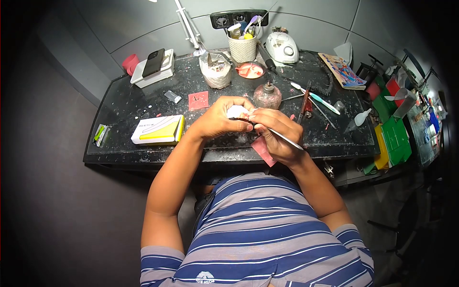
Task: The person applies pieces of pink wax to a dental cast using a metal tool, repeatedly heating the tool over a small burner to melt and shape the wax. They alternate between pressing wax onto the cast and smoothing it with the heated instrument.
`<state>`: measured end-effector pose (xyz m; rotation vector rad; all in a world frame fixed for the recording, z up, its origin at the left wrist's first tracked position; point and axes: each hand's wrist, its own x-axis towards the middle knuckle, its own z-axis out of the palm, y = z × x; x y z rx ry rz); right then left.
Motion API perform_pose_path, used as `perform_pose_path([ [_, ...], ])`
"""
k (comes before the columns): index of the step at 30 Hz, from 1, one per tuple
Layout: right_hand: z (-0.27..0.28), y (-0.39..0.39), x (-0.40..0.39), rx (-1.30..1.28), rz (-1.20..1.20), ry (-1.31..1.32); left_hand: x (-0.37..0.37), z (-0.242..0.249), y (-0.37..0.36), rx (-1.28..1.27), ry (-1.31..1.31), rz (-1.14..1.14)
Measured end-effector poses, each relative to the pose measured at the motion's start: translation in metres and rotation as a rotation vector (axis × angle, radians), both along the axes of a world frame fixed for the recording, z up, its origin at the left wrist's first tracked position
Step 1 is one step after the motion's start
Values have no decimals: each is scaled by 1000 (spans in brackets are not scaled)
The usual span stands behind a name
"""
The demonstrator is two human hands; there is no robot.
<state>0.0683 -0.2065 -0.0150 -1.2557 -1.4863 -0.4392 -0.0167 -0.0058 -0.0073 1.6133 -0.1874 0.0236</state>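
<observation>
My left hand (215,119) is curled around a small white plaster cast (236,112) with a bit of pink on its right side. Fingers cover much of the cast, so its full shape is hidden. In a pinch grip, my right hand (282,134) holds a slim light-coloured hand tool (288,139); its working end meets the cast, behind the fingers. Below the right hand, a pink wax sheet (262,151) lies at the table's front edge. Just behind the hands stands a round glass spirit burner (267,98).
Behind my left hand lie a pink wax square (198,100) and a yellow-white box (158,130). Farther back are a bag-lined container (216,75), a pink-filled bowl (250,71) and a tool basket (242,49). Brushes and knives (306,103) lie right; green bins (396,138) stand beyond the table.
</observation>
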Motion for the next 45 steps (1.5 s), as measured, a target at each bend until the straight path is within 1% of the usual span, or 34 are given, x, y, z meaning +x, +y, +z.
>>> perform_pose_path([
  [5, -3, -1, -2, -14, 8, 46, -1, 3, -3, -9, 13, -10],
  [11, -6, -3, 1, 7, -8, 3, -2, 3, -4, -146, 84, -18],
  [14, -10, -4, 1, -20, -54, -13, -1, 3, -4, -112, 114, -5],
  [16, -15, -5, 0, -50, -140, -82, 0, 1, -4, -133, 148, 10],
  [18, -14, -3, 0, -35, -160, -99, 0, 3, -6, -119, 150, 8],
  [20, -12, 0, 1, 84, -203, 36, 0, 5, -9, -105, 146, 12],
  [21, -15, -1, 1, 63, -207, 128, 0, 5, -9, -103, 139, 17],
  [22, -12, -3, -2, 64, -203, 123, 0, 4, -9, -99, 131, 24],
  [24, 0, -9, -7, 0, -190, 434, 2, 3, -4, -80, 121, 80],
  [26, 19, -24, -6, -191, -210, 628, 1, 1, 0, -71, 118, 139],
  [28, 29, -37, 3, -332, -331, 334, 4, -2, 3, -175, 56, 195],
  [29, 38, -44, 2, -339, -331, 334, 8, -6, 4, -192, 12, 205],
  [31, 55, -56, -1, -679, -539, -40, 10, -9, 7, -231, 16, 197],
  [32, 50, -59, 5, -679, -539, -39, 10, -8, 8, -264, 16, 188],
  [34, 46, -60, 15, -661, -583, -349, 10, -8, 7, -245, 9, 195],
  [35, 49, -55, 11, -428, -690, -424, 10, -8, 6, -250, 8, 208],
  [36, 60, -58, 10, -420, -689, -429, 9, -7, 5, -257, 4, 225],
  [38, 86, -69, -2, -266, -112, -122, 8, -6, 6, -268, 19, 234],
  [40, 91, -80, -24, -28, 860, 205, 8, -6, 7, -246, 51, 233],
  [42, 109, -95, -59, 9, 1303, 406, 8, -5, 8, -247, 50, 219],
  [44, 131, -91, -71, -17, 1611, 309, 9, -7, 8, -248, 53, 197],
  [45, 135, -92, -74, -14, 1600, 313, 9, -8, 9, -256, 49, 195],
])
